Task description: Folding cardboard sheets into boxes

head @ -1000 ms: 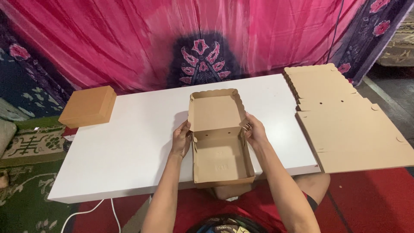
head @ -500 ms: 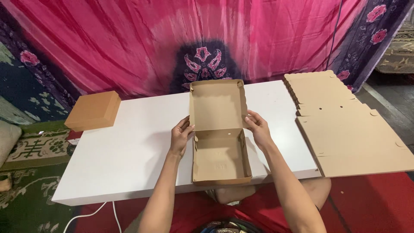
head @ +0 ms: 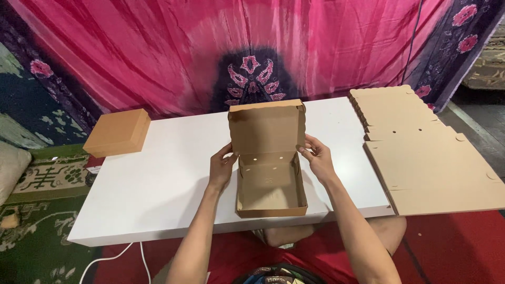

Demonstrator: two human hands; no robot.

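Observation:
An open brown cardboard box (head: 271, 186) sits on the white table (head: 158, 184) in front of me, its lid standing nearly upright at the far side. My left hand (head: 221, 167) grips the box's left wall near the lid hinge. My right hand (head: 315, 158) holds the right wall at the lid's lower corner. The box's inside holds nothing.
A closed brown cardboard box (head: 117, 132) rests at the table's far left corner. A stack of flat unfolded cardboard blanks (head: 421, 147) covers the table's right end and overhangs it. A pink and purple cloth (head: 252, 47) hangs behind. A white cable (head: 139, 255) runs under the table.
The lid has swung up from lying back to nearly upright. Both hands stayed at the box's sides near the hinge.

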